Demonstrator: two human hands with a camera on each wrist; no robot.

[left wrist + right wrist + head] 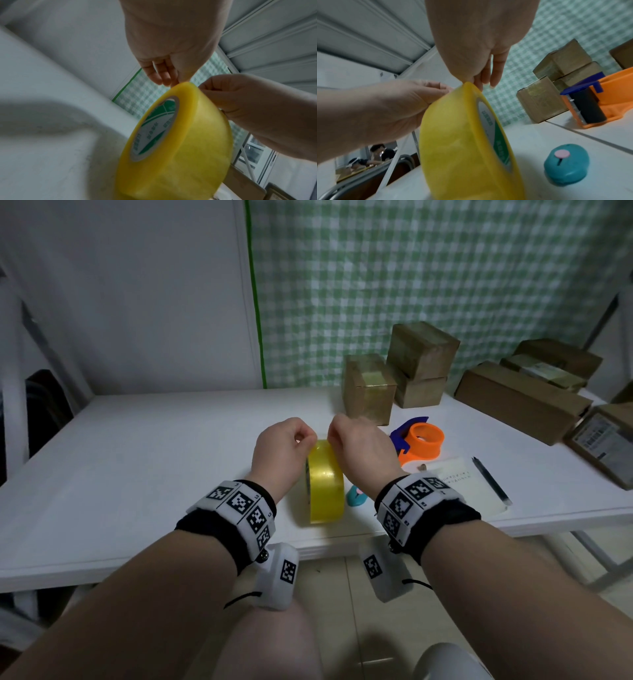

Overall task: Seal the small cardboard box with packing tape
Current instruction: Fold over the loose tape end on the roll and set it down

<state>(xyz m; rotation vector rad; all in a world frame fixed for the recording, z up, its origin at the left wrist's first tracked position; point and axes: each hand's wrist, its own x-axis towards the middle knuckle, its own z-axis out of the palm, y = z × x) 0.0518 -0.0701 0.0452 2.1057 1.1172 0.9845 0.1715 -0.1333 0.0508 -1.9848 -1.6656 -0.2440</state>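
A big roll of yellowish clear packing tape (325,484) stands on its edge on the white table (154,457), close to the front edge. Both hands meet at its top. My left hand (308,440) pinches the top rim from the left, its fingertips (169,81) pointing down onto the roll (188,135). My right hand (334,436) pinches the same spot from the right, thumb and fingers (478,81) on the roll (457,135). A small cardboard box (368,388) with glossy tape over its top stands just behind the hands, untouched.
Two more small boxes (423,361) are stacked behind it. An orange and blue tape dispenser (419,441) sits right of the hands, a teal cutter (566,163) beside the roll. A notepad (469,487), pen (491,481) and longer boxes (520,402) fill the right side.
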